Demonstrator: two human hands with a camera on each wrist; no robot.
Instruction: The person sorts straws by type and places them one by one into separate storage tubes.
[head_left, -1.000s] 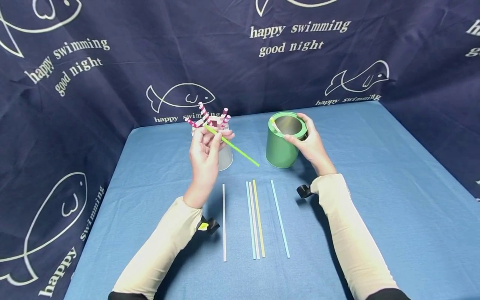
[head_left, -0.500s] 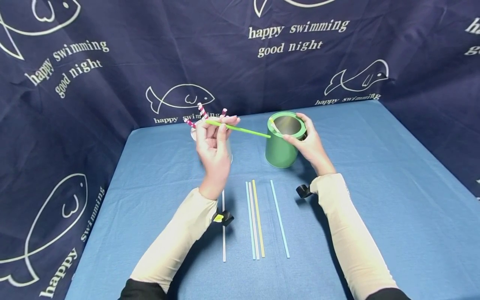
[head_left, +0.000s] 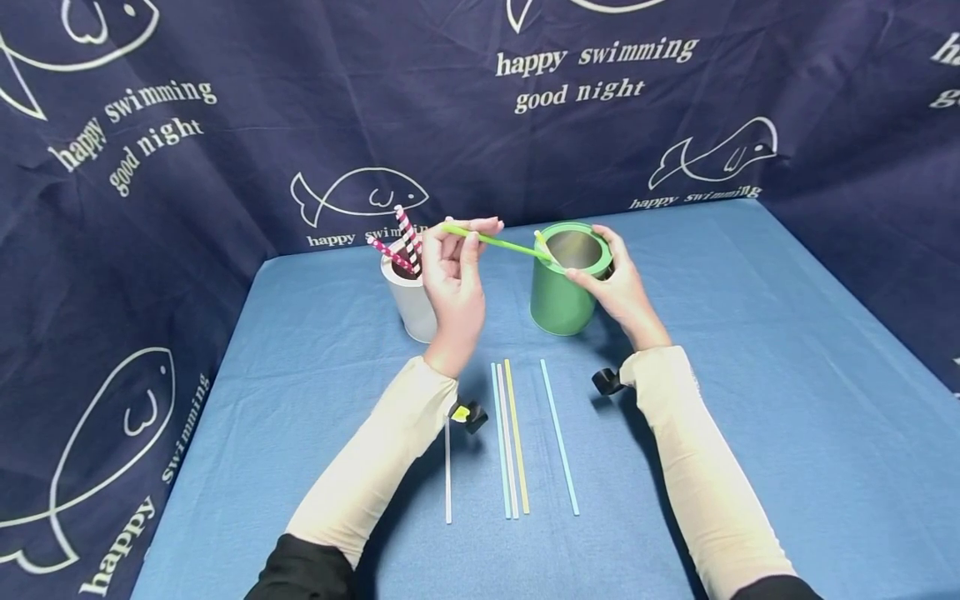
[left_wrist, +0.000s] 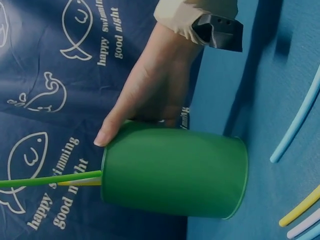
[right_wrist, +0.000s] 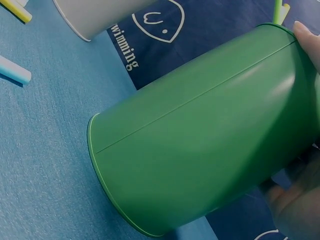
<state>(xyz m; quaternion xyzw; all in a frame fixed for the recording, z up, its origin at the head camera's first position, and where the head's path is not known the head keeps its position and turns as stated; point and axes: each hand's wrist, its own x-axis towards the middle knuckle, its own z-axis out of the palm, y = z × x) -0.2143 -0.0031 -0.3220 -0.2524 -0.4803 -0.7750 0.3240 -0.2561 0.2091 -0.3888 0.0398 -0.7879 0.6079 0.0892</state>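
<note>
My left hand (head_left: 459, 292) pinches a light green straw (head_left: 510, 244) between thumb and fingers. The straw slopes down to the right, its far end right at the rim of a green metal bucket (head_left: 564, 300). At the bucket's right side, my right hand (head_left: 628, 293) grips it, thumb at the front of the rim and fingers round the far side. A yellow straw (head_left: 540, 239) leans out of the bucket at its left rim. In the left wrist view, the green straw (left_wrist: 45, 180) overlaps the yellow one at the bucket's mouth.
Left of the green bucket stands a white bucket (head_left: 408, 307) with several pink-and-white patterned straws (head_left: 407, 229), partly behind my left hand. Pale blue (head_left: 561, 442), yellow (head_left: 517, 437) and white straws (head_left: 448, 492) lie on the blue tablecloth in front. A dark printed curtain (head_left: 480, 150) hangs behind.
My left hand has moved right and up from in front of the white bucket, bringing the green straw's far end to the green bucket's rim. My right hand has stayed on the bucket.
</note>
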